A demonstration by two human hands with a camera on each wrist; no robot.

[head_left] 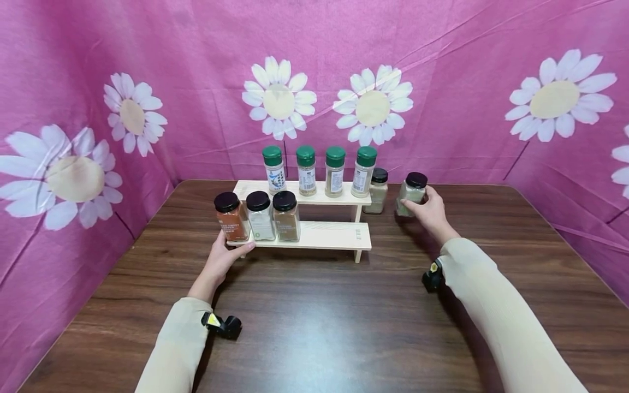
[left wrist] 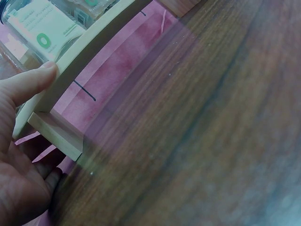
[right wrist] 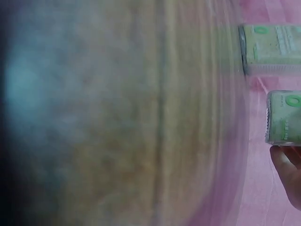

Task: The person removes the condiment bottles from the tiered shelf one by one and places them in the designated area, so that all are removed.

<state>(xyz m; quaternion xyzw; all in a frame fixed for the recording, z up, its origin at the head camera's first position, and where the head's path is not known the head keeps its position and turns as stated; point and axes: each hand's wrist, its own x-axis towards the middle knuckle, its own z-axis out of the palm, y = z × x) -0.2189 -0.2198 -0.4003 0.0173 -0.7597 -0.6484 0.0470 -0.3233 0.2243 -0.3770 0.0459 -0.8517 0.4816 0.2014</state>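
Black-capped jar (head_left: 411,194) within right grip (head_left: 428,210), upright

The 2-step pale wooden rack (head_left: 314,236) stands mid-tabletop (head_left: 314,327). 4 green-capped jars (head_left: 320,172) line its upper step, 3 black-capped jars (head_left: 257,216) crowd the lower step's left end. Right of the rack, 2 more black-capped jars (head_left: 378,190) stand on the tabletop, the right one (head_left: 411,194) in the right hand (head_left: 431,213); the left hand (head_left: 223,259) is at the rack's front-left corner.
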